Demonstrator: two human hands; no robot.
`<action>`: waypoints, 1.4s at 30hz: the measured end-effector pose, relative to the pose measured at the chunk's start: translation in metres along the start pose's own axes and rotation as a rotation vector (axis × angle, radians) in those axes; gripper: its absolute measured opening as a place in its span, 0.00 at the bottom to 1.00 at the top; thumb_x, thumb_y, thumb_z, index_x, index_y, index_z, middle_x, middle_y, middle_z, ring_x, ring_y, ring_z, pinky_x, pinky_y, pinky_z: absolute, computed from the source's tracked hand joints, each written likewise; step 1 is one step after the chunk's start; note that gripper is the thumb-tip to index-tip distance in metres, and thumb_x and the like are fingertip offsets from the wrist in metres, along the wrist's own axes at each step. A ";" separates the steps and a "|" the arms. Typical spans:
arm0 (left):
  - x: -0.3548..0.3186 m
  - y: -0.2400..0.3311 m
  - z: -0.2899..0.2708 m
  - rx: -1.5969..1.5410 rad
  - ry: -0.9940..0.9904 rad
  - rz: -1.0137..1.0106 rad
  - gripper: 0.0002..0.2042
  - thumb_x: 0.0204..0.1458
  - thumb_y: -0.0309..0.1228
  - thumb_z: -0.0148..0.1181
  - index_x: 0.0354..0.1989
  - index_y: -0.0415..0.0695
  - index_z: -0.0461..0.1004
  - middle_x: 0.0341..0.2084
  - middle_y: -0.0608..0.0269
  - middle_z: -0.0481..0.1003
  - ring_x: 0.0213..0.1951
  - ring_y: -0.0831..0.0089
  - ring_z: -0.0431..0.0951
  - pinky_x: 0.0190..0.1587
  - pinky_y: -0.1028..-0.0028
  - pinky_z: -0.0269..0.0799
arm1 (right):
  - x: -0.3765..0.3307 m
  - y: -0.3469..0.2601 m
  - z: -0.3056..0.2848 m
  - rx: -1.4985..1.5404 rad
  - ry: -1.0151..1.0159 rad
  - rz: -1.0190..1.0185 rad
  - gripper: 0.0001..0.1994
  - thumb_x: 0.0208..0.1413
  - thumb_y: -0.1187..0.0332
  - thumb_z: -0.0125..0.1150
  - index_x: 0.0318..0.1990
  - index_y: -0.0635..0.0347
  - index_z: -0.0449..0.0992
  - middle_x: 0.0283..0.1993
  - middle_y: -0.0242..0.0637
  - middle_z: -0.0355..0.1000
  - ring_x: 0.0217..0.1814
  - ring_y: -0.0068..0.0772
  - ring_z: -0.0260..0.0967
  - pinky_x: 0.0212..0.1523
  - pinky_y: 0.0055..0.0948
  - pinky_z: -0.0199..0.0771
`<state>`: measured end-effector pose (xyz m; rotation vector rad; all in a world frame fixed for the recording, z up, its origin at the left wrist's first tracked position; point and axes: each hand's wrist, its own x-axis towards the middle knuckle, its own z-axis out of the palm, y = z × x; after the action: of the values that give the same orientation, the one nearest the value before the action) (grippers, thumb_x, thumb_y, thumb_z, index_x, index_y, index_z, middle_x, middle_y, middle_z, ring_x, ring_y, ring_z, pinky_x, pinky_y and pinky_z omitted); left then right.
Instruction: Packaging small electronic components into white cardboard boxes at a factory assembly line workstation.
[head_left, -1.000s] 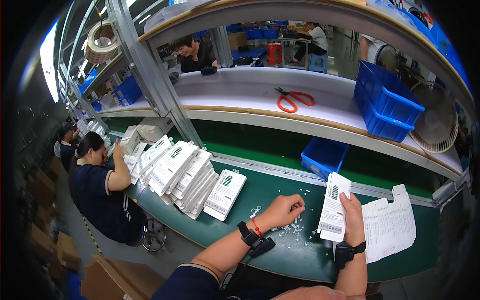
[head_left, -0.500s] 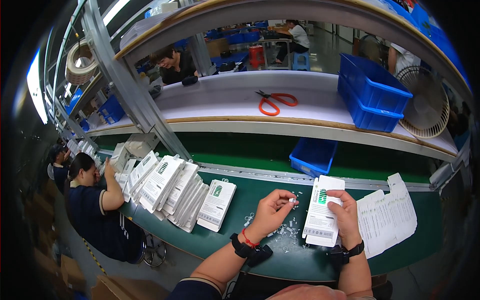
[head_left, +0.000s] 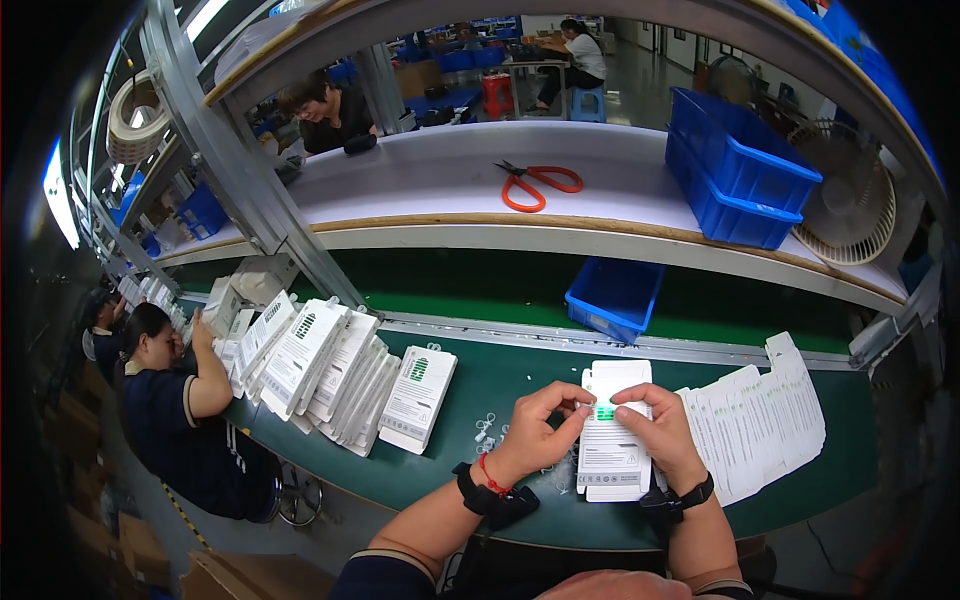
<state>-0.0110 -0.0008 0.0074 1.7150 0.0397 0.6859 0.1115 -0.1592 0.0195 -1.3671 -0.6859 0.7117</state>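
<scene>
A flat white box [head_left: 613,465] with green print lies in front of me on the green table [head_left: 480,515]. My left hand [head_left: 548,425] is pinched at the box's left edge, its fingertips close to my right hand's. My right hand [head_left: 662,430] reaches over the box from the right, thumb and fingers bent together above the green print. Whatever small piece sits between the fingertips is mostly hidden. Beside my left wrist, several small clear plastic loops [head_left: 487,437] lie scattered, partly covered by my arm. Another white box [head_left: 418,398] lies further left.
Overlapping white boxes [head_left: 308,352] are piled at left, near a seated co-worker [head_left: 185,410]. Flat white cardboard pieces [head_left: 760,425] lie to the right. A blue bin [head_left: 615,297] stands behind. The shelf above holds red-handled scissors [head_left: 540,185] and stacked blue bins [head_left: 740,175].
My left hand has moved right with a small white piece, up to the box. My right hand has shifted its fingers inward over the box, which now lies straighter. The view has shifted slightly.
</scene>
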 end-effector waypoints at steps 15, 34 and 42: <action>0.003 0.006 0.002 0.269 -0.052 0.204 0.09 0.44 0.18 0.59 0.35 0.38 0.77 0.30 0.58 0.76 0.34 0.71 0.75 0.33 0.77 0.70 | -0.001 0.007 0.010 -0.138 -0.095 -0.072 0.07 0.52 0.74 0.64 0.37 0.65 0.77 0.36 0.34 0.77 0.39 0.20 0.71 0.42 0.21 0.70; 0.005 0.006 0.004 0.342 -0.087 0.269 0.08 0.41 0.20 0.61 0.32 0.38 0.77 0.30 0.57 0.77 0.33 0.64 0.76 0.35 0.71 0.70 | 0.000 0.015 0.007 -0.175 -0.071 -0.097 0.05 0.55 0.71 0.62 0.32 0.64 0.76 0.30 0.31 0.74 0.33 0.18 0.68 0.36 0.20 0.69; 0.005 0.005 0.004 0.372 -0.094 0.288 0.08 0.41 0.20 0.61 0.32 0.38 0.77 0.30 0.57 0.77 0.33 0.64 0.76 0.36 0.70 0.71 | 0.000 0.016 0.007 -0.168 -0.071 -0.084 0.06 0.55 0.70 0.61 0.32 0.64 0.75 0.29 0.30 0.74 0.34 0.17 0.68 0.36 0.20 0.68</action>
<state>-0.0063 -0.0038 0.0136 2.1340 -0.1578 0.8469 0.1054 -0.1541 0.0037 -1.4625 -0.8704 0.6499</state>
